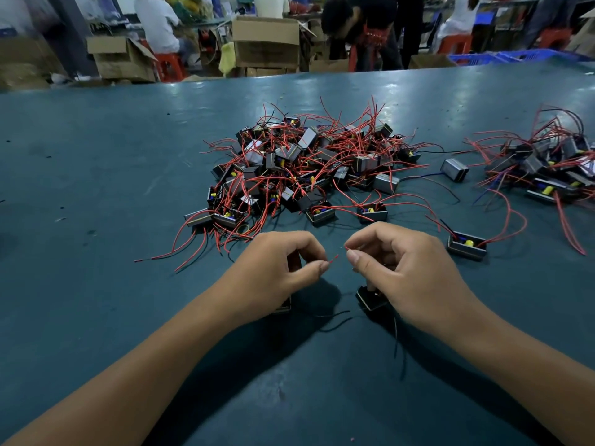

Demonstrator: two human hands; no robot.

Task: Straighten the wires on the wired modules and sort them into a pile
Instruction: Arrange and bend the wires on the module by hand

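Head view: left hand (283, 268) and right hand (396, 265) each pinch a red wire end; cardboard box (265, 40) contents unseen.

Beneath both hands the table (128, 175) is teal, slightly glossy, scuffed and speckled. Beyond the fingers, the modules (309, 136) show shiny metal cases and red plastic-coated wires (193, 243). Far beyond, matt cardboard boxes (265, 40).

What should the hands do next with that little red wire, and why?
Probably draw the pinched fingers apart along the red wire to pull it straight. The left hand and right hand each pinch a wire end close together, and the module hangs under the right hand, so it isn't ready for the smaller pile on the right yet.
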